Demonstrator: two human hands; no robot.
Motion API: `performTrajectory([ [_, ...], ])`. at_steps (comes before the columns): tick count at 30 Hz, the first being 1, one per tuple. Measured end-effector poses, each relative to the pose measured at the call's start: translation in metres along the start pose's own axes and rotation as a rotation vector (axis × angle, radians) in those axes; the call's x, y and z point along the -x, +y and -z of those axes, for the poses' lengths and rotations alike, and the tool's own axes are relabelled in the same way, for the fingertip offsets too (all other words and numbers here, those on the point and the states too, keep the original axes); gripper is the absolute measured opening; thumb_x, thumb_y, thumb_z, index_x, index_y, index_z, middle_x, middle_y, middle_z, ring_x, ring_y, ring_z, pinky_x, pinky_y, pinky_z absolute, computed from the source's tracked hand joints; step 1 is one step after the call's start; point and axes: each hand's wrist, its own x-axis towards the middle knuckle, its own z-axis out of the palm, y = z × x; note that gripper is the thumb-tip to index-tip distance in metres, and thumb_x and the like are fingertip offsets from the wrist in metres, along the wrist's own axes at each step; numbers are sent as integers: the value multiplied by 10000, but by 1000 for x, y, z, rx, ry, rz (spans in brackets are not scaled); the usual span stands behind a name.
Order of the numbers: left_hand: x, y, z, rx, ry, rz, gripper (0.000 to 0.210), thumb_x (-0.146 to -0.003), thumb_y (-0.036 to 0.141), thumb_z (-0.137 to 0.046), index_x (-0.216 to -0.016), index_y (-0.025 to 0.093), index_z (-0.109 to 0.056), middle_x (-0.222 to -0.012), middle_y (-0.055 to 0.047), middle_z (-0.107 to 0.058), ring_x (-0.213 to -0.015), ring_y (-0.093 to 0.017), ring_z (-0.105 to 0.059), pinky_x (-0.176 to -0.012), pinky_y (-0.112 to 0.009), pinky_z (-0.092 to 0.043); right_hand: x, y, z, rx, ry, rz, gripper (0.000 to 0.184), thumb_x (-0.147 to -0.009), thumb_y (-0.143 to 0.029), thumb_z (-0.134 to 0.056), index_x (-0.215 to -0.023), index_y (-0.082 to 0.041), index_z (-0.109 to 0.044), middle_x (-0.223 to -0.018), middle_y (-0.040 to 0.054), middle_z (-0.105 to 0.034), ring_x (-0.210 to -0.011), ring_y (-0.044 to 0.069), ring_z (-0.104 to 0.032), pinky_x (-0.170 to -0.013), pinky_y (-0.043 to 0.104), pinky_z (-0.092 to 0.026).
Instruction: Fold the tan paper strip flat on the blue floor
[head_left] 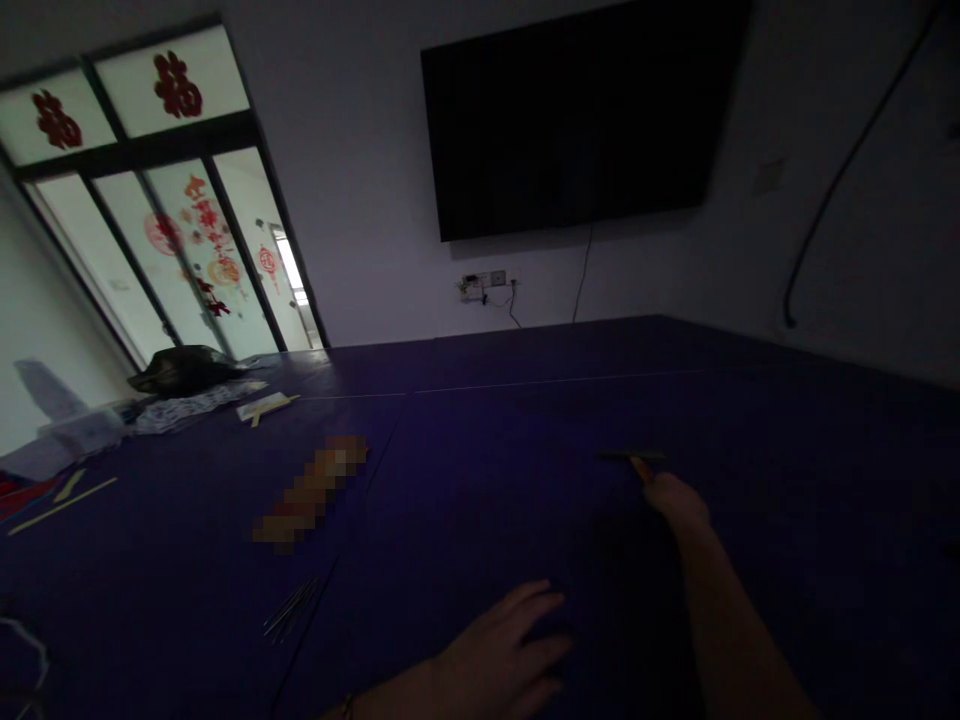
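My right hand (679, 505) is closed round the handle of a hammer (639, 462). It has a short orange-brown handle and a long, narrow dark head set crosswise, held just over or on the dark blue floor covering (480, 480); I cannot tell whether it touches. Low in the middle, my left hand (517, 650) is open with its fingers spread and nothing in it. To its left lies a small bunch of thin metal rods (291, 608). Beyond them is a blurred-out orange-brown oblong thing (315, 490).
At the far left lie a black bag (187, 368), crumpled plastic (191, 405), a pale packet (264, 405) and thin yellow strips (64, 505). A large black screen (585, 120) hangs on the wall above sockets (487, 282) and cables. Sliding glass doors (142, 250) stand at the back left.
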Motion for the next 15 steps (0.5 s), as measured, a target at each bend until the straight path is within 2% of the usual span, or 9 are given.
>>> performTrajectory([
  [4,-2,0,-7,69,81,81,389,-849,190,-440,-1232,127,-411,-1379,-165,-349,-1333,-239,-240,-1061,-379,-328,3,-7,5,-153,14,-19,120,-669,-118,-529,-729,-91,-630,-1033,295,-606,-1116,412,-501,-840,491,-442],
  [6,0,-1,-8,110,145,140,387,-865,172,-399,-1251,145,-387,-1384,-146,-350,-1325,-207,-266,-1066,-366,-328,8,-17,7,-275,32,-21,31,-645,-115,-559,-625,-135,-573,-872,255,-627,-1079,415,-517,-799,474,-455],
  [7,0,-2,-8,131,174,174,385,-875,173,-376,-1259,153,-377,-1381,-138,-357,-1316,-193,-287,-1065,-361,-332,11,-24,7,-351,38,-19,73,-645,-125,-567,-591,-160,-534,-771,211,-619,-1028,402,-546,-761,456,-468],
  [9,1,-3,-5,173,221,264,383,-891,194,-344,-1272,155,-367,-1371,-133,-379,-1293,-177,-331,-1060,-356,-344,20,-41,6,-532,34,10,151,-675,-161,-553,-566,-204,-457,-602,94,-550,-858,323,-608,-657,387,-491],
  [11,-1,-2,4,194,257,372,414,-894,234,-346,-1296,135,-345,-1376,-145,-372,-1287,-184,-341,-1064,-369,-340,32,-62,2,-735,13,76,175,-713,-176,-503,-579,-227,-403,-530,0,-467,-666,204,-598,-568,301,-487],
  [13,-5,0,16,196,274,477,522,-879,296,-390,-1347,98,-270,-1409,-171,-316,-1309,-216,-301,-1077,-406,-310,47,-83,-4,-916,-19,157,174,-714,-192,-500,-593,-230,-380,-524,-41,-429,-546,128,-533,-524,243,-467],
  [15,-12,3,28,185,273,555,692,-833,373,-476,-1382,68,-186,-1438,-190,-249,-1331,-257,-244,-1086,-441,-273,65,-101,-17,-1047,-55,231,179,-677,-212,-541,-611,-227,-376,-530,-63,-407,-491,99,-479,-493,228,-445],
])
